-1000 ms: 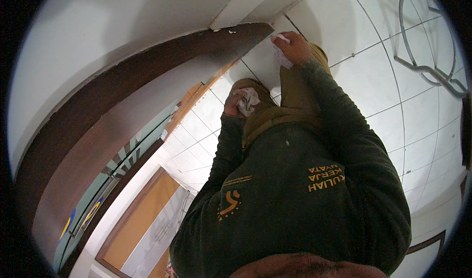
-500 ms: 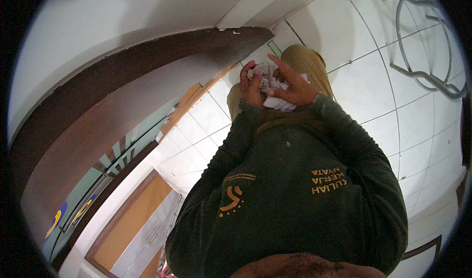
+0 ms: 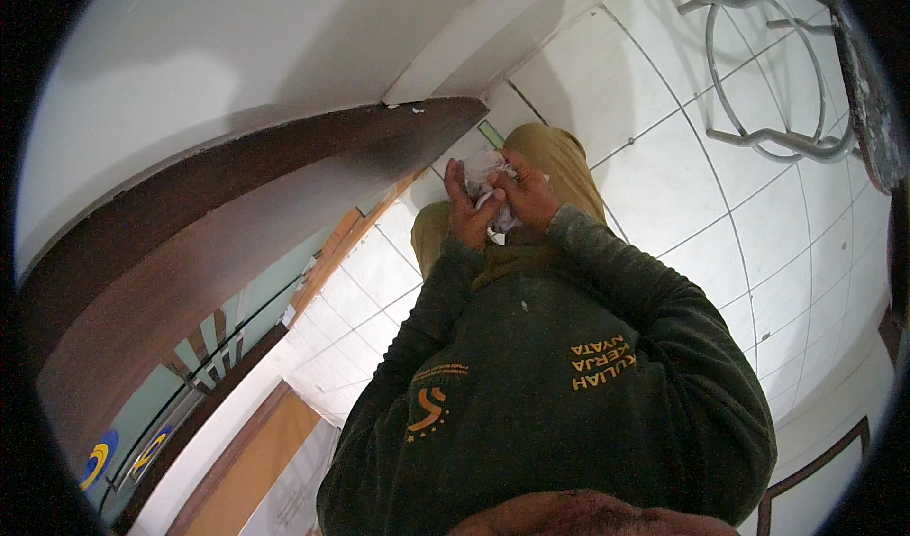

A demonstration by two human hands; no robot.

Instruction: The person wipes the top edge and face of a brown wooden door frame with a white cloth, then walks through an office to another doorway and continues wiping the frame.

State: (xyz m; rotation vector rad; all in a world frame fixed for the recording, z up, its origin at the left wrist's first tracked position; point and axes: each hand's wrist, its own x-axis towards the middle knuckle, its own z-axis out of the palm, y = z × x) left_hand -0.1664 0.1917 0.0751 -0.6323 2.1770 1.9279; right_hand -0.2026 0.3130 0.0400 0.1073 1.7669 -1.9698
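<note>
A crumpled whitish wad is bunched between my two hands, in front of my body and just above my knees. Whether it is cloth, paper or thin plastic I cannot tell. On its left side my left hand cups it, fingers curled round it. My right hand grips it from the right with bent fingers, its fingertips pressed into the folds. A small loose white end pokes out below, between the hands. Part of the wad is hidden by the fingers.
At the far right stands a stool with bent grey metal legs on the white tiled floor. A dark brown wooden ledge runs along the pale wall at the left. Below it is a greenish panel with blue and yellow marks.
My right hand's fingers were spread over the wad and have now closed on it. Hands and wad sit slightly further left and lower in the picture; the whole view has shifted too.
</note>
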